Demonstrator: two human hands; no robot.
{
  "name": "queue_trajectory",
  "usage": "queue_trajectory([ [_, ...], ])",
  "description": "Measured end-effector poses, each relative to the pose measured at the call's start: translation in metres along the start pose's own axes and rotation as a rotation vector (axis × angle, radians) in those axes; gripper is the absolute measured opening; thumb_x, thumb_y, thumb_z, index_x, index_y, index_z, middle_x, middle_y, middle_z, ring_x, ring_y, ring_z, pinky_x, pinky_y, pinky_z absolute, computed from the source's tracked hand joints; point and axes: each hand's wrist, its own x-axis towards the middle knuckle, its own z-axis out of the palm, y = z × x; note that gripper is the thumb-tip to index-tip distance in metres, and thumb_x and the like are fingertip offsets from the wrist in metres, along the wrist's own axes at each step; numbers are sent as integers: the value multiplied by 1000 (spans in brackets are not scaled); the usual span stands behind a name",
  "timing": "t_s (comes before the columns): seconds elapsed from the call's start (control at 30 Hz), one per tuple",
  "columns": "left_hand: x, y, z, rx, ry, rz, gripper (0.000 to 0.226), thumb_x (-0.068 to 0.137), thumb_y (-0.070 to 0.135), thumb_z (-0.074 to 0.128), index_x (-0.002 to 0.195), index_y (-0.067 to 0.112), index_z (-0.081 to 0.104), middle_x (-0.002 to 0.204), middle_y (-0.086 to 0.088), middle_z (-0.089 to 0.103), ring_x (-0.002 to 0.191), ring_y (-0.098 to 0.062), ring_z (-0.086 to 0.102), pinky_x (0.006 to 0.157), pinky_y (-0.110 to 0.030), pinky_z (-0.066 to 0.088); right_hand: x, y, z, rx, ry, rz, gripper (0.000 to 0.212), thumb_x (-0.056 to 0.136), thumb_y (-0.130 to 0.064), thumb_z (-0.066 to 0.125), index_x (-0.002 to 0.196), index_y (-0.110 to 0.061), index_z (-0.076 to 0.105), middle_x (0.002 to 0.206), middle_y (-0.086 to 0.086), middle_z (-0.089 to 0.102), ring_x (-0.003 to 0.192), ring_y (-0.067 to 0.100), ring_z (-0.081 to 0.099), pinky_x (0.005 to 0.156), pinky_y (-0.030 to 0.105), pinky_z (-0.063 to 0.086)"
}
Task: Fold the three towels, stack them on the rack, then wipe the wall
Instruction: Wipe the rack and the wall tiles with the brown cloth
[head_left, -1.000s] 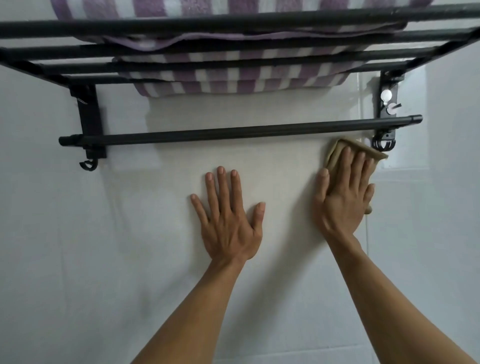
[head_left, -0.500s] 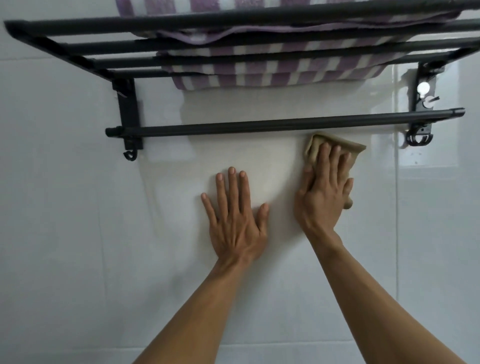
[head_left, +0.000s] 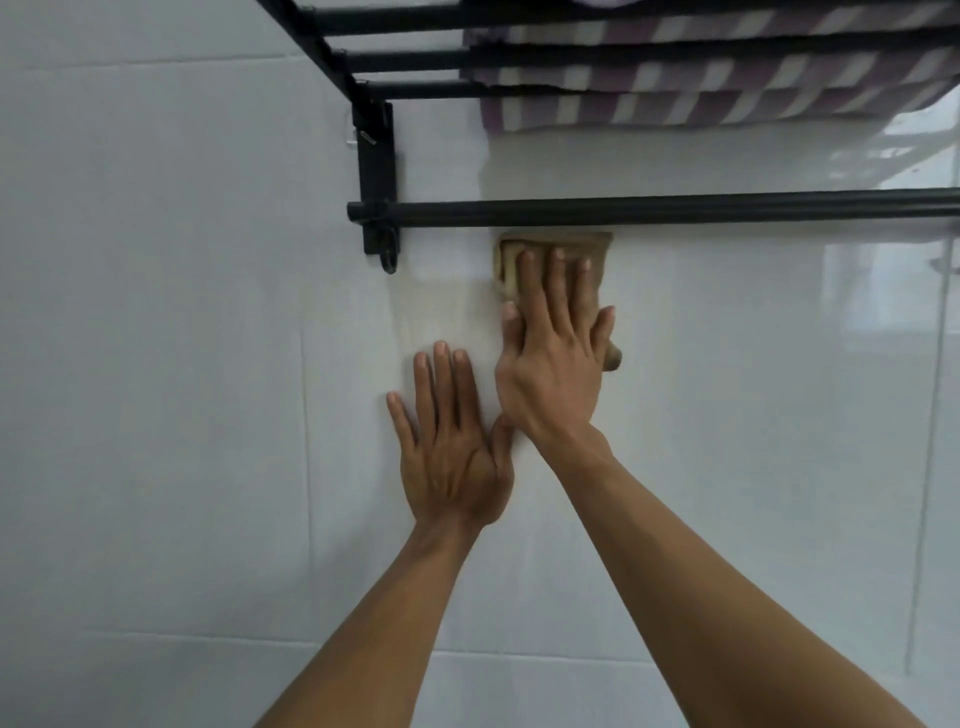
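Note:
A folded tan cloth (head_left: 506, 260) lies flat against the white tiled wall (head_left: 182, 364), just under the lower black bar (head_left: 675, 210) of the towel rack. My right hand (head_left: 553, 358) presses it to the wall with straight fingers spread over it. My left hand (head_left: 452, 447) rests flat on the wall below and to the left, its thumb tucked under my right wrist. Purple-and-white striped towels (head_left: 701, 98) lie folded on the rack's upper shelf bars (head_left: 410, 54).
The rack's left black bracket (head_left: 375, 171) with a small hook (head_left: 388, 262) sits left of the cloth. Grout lines cross the tiles. A glossy reflection shows on the wall at the upper right.
My right hand has slid the cloth leftward along the wall under the bar, ending next to my left hand. The view has swung left, so the rack sits further right.

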Motion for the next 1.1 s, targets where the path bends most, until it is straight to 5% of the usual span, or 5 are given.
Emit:
queue_trajectory([
  [0.33, -18, -17, 6, -32, 62, -60, 72, 104, 49, 17, 159, 3, 8, 168, -14, 4, 156, -26, 0, 123, -58, 2, -3, -13, 5, -201, -278, -393, 61, 101, -50, 14, 160, -35, 20, 170, -9, 11, 157, 16, -7, 124, 49, -13],
  [0.6, -57, -23, 19, 16, 53, -114, 72, 104, 48, 26, 159, 4, 7, 168, -13, 4, 156, -26, 0, 124, -57, 4, -32, 2, 13, -222, -219, -544, 50, 106, -42, 31, 156, -33, 37, 166, -8, 28, 157, 17, 9, 126, 53, 4],
  [0.77, -82, -22, 28, 20, 30, -122, 73, 104, 50, 8, 159, 2, 7, 168, -14, 2, 156, -27, -3, 123, -58, 2, -67, 9, 17, -187, -242, -554, 53, 105, -46, 24, 156, -35, 37, 165, -9, 29, 157, 16, 9, 126, 51, 2],
  [0.97, -99, -22, 36, 26, 49, -140, 73, 103, 42, 29, 159, 2, 4, 168, -15, -1, 156, -29, -4, 123, -59, 3, -91, 9, 21, -159, -226, -511, 52, 105, -46, 26, 153, -36, 41, 165, -10, 29, 157, 15, 8, 126, 49, 1],
  [1.1, -109, -18, 39, 33, 50, -150, 83, 100, 46, 40, 159, 3, 0, 168, -14, -4, 155, -27, -7, 123, -59, 2, -117, 18, 30, -169, -85, -547, 44, 103, -39, 43, 145, -31, 55, 155, -5, 48, 149, 22, 33, 117, 48, 26],
])
